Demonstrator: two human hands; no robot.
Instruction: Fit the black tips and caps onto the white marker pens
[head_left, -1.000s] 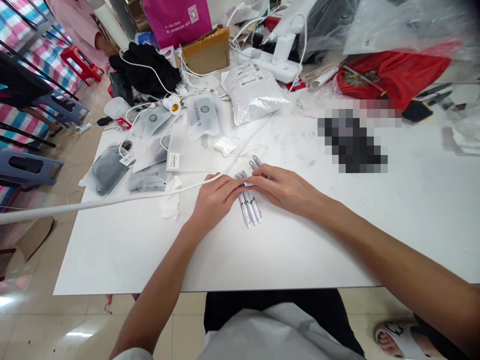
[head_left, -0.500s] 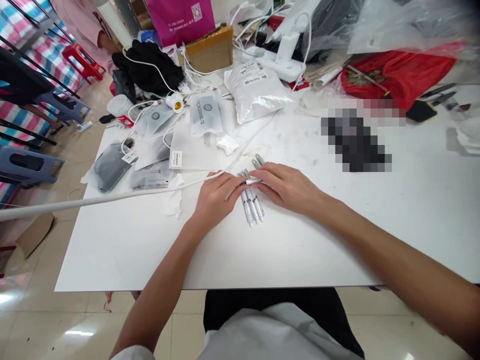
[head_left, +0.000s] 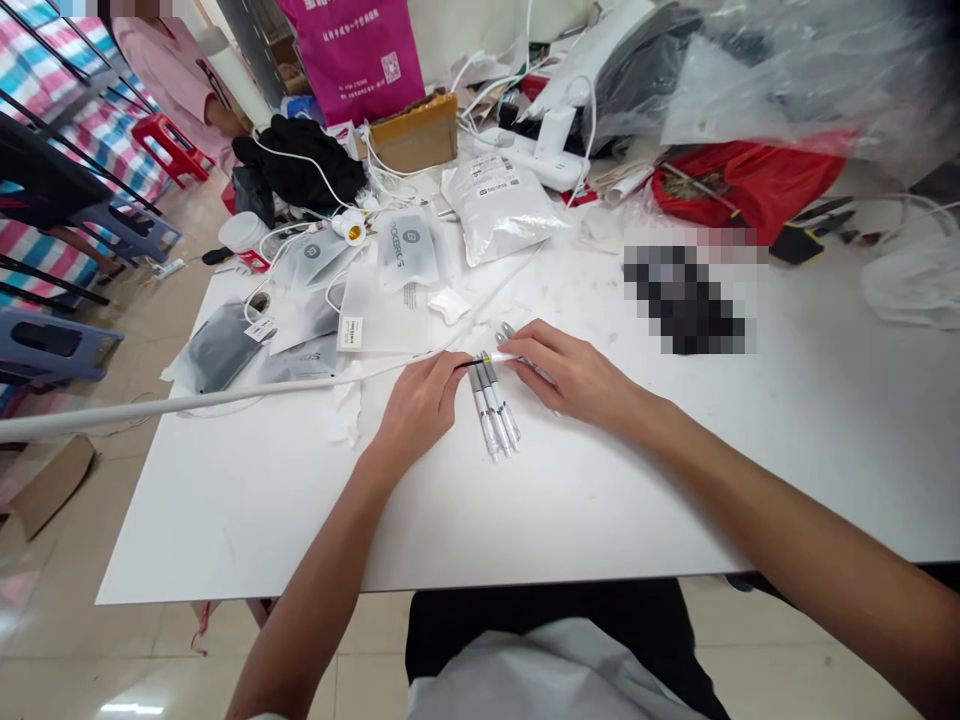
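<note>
My left hand [head_left: 421, 400] is closed, pinching the dark end of a thin pen refill [head_left: 471, 362] with a small yellow part. In my right hand [head_left: 577, 375], fingers bent and closed, is a white pen barrel [head_left: 505, 357]. The refill and barrel are in line, with the dark length exposed between my hands. Just below lie several silver-and-white pens [head_left: 495, 415], side by side on the white table [head_left: 600, 500]. Beneath my right fingers another pen [head_left: 507, 329] is partly covered, its silver end showing.
A white cable [head_left: 247, 400] crosses the table on the left. Behind it are bagged items [head_left: 217, 345], a white parcel [head_left: 499, 210] and a cardboard box [head_left: 412, 130]. A pixelated dark object [head_left: 686, 300] lies right, near a red bag [head_left: 780, 180]. A person [head_left: 172, 75] is far left.
My hands have moved apart slightly, the left one leftward, exposing more of the dark refill between them. The view has shifted a little.
</note>
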